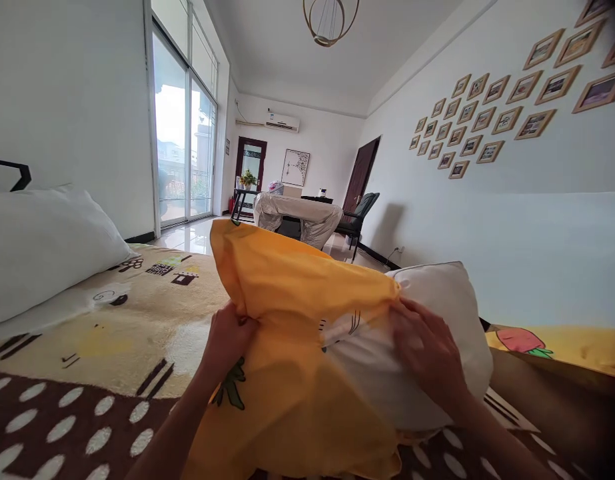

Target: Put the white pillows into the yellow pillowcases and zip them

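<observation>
Head view: two hands (228, 339) (426, 350) pinch one orange pillowcase (297, 280) between fingers (246, 322) — two white pillows (52, 247) (460, 307).

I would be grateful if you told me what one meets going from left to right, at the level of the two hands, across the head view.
Blanket, left hand, orange cloth, right hand, right end of a white pillow, yellow cloth.

- The bottom edge cuts off your orange pillowcase (297, 280) and both forearms (182, 413).
- Your right grip (424, 350) hides part of the white pillow (444, 290).
- The left edge crops your bed pillow (52, 240).
- You'll find the wall photos (470, 112) too small to read.
</observation>
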Demonstrator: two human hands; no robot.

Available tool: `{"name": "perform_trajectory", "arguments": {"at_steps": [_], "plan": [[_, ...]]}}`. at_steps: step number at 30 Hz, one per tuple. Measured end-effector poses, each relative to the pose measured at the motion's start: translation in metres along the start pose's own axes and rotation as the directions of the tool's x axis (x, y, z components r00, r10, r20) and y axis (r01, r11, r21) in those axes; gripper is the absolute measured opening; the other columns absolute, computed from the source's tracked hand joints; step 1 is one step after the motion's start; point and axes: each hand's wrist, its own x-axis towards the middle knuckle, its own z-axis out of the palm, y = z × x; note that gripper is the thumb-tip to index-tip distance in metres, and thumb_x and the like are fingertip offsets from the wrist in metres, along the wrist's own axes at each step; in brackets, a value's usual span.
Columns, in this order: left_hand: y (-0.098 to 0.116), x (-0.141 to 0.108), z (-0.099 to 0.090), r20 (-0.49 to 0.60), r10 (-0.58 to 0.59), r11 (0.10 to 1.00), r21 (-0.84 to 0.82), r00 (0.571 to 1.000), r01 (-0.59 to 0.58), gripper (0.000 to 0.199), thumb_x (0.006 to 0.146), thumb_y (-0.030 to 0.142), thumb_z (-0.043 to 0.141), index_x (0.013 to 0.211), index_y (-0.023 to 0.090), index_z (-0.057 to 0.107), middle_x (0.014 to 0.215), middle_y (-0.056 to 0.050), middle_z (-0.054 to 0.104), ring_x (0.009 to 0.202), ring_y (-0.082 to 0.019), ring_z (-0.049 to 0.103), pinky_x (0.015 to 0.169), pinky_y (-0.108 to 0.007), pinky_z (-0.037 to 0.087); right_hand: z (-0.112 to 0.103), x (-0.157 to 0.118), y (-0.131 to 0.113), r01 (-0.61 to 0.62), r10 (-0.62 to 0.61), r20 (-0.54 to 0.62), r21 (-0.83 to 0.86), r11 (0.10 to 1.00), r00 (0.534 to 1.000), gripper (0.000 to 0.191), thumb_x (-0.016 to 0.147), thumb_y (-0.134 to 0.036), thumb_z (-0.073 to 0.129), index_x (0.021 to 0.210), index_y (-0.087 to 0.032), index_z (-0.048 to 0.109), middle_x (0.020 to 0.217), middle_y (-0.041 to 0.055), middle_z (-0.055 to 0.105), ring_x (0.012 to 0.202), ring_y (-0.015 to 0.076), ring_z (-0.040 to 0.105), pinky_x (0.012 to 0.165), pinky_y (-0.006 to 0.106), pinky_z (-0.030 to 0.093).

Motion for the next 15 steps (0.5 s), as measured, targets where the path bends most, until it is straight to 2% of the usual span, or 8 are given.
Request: {"name": "perform_trajectory", "arguments": {"at_steps": [2,5,7,9,11,14,15], "plan": [[-0.001,0.0,0.002,-0.014,-0.011,0.998,-0.064,1.0,0.01,0.015,0.063,0.029,0.051,0.073,0.018,0.054,0.071,-0.004,0.066,0.07,-0.023,0.062,0.058,-0.027,0.041,-0.008,-0.013,-0.023,-0.053,0.046,0.056,0.141,0.989,0.997,0.028,0.088,-0.021,0.05,0.115,-0.021,0.057,0.112,0.0102,0.062,0.099,0.0226,0.062,0.082,0.035,0.051],[-0.002,0.001,0.003,-0.027,-0.022,0.994,-0.11,0.999,0.019,0.018,0.063,0.03,0.052,0.076,0.017,0.055,0.072,-0.005,0.066,0.069,-0.023,0.063,0.058,-0.028,0.043,-0.012,-0.035,-0.049,-0.232,0.131,0.289,0.348,0.908,0.948,0.026,0.089,-0.029,0.052,0.113,-0.023,0.056,0.097,0.0058,0.068,0.084,0.018,0.067,0.069,0.027,0.055],[-0.003,0.001,0.004,-0.034,-0.042,0.992,-0.121,0.999,0.037,0.02,0.063,0.03,0.052,0.076,0.016,0.056,0.073,-0.005,0.066,0.07,-0.023,0.063,0.058,-0.028,0.043,-0.01,-0.049,-0.059,-0.395,0.203,0.442,0.401,0.826,0.874,0.026,0.088,-0.034,0.052,0.111,-0.023,0.056,0.09,0.0047,0.069,0.077,0.018,0.067,0.065,0.026,0.056],[-0.003,0.002,0.005,-0.049,-0.06,0.991,-0.12,0.997,0.054,0.02,0.063,0.031,0.053,0.076,0.016,0.056,0.072,-0.005,0.066,0.069,-0.023,0.062,0.057,-0.028,0.043,-0.007,-0.062,-0.065,-0.504,0.195,0.592,0.416,0.757,0.782,0.027,0.087,-0.037,0.051,0.11,-0.023,0.058,0.091,0.0057,0.069,0.079,0.02,0.067,0.067,0.029,0.056],[-0.002,0.001,0.006,-0.058,-0.058,0.987,-0.152,0.997,0.049,0.02,0.064,0.031,0.053,0.075,0.015,0.056,0.071,-0.004,0.065,0.067,-0.021,0.06,0.055,-0.027,0.042,-0.006,-0.072,-0.071,-0.545,0.122,0.709,0.409,0.732,0.695,0.027,0.084,-0.037,0.053,0.108,-0.026,0.062,0.093,0.0059,0.07,0.084,0.0231,0.067,0.069,0.032,0.056],[0.002,-0.002,0.003,-0.091,-0.032,0.977,-0.214,0.995,0.012,0.017,0.062,0.031,0.053,0.069,0.016,0.056,0.064,-0.001,0.061,0.063,-0.018,0.057,0.051,-0.023,0.04,-0.005,-0.081,-0.076,-0.545,0.057,0.78,0.382,0.746,0.624,0.024,0.076,-0.032,0.061,0.098,-0.027,0.068,0.086,0.0048,0.071,0.082,0.0254,0.067,0.066,0.032,0.054],[0.005,-0.004,0.0,-0.112,-0.028,0.974,-0.227,0.993,0.002,0.016,0.061,0.031,0.053,0.067,0.016,0.056,0.061,0.0,0.06,0.061,-0.017,0.055,0.049,-0.022,0.039,-0.005,-0.083,-0.076,-0.551,0.047,0.81,0.354,0.756,0.585,0.022,0.074,-0.03,0.061,0.093,-0.026,0.07,0.083,0.0046,0.071,0.079,0.0247,0.066,0.064,0.03,0.052]]}}
